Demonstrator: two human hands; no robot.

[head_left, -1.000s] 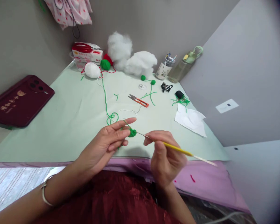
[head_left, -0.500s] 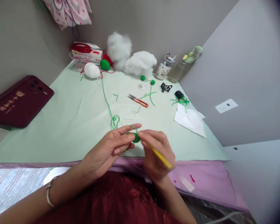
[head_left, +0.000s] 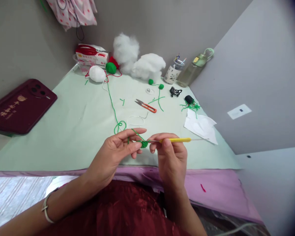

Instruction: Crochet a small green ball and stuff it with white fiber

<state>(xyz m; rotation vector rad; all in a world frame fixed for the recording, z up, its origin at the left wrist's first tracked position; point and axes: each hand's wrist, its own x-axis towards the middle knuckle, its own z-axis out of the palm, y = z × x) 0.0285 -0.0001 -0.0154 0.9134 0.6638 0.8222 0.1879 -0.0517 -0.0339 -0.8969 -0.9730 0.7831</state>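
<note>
My left hand (head_left: 120, 147) pinches a small green crocheted piece (head_left: 144, 144) between thumb and fingers. Green yarn (head_left: 138, 134) runs up from that piece over my raised index finger. A crochet hook (head_left: 178, 140) with a yellow handle lies level in my right hand (head_left: 172, 157), held by thumb and fingers. Its thin metal shaft reaches left to the top edge of the green piece; the tip is too small to make out. Just beyond my left hand, loops of green yarn (head_left: 120, 126) rest on the table.
Orange-handled thread snips (head_left: 146, 106) lie mid-table near cut green yarn ends. Behind are white stuffing (head_left: 148, 65), a white yarn ball (head_left: 97, 74), a green yarn ball (head_left: 110, 68), a pen cup (head_left: 174, 72) and a bottle (head_left: 195, 67). A phone (head_left: 22, 106) stands left; white paper (head_left: 200, 126) lies right.
My right hand has turned, so the hook has swung from slanting down toward me to nearly level. Its shaft now shows at the green piece. My left hand has shifted slightly.
</note>
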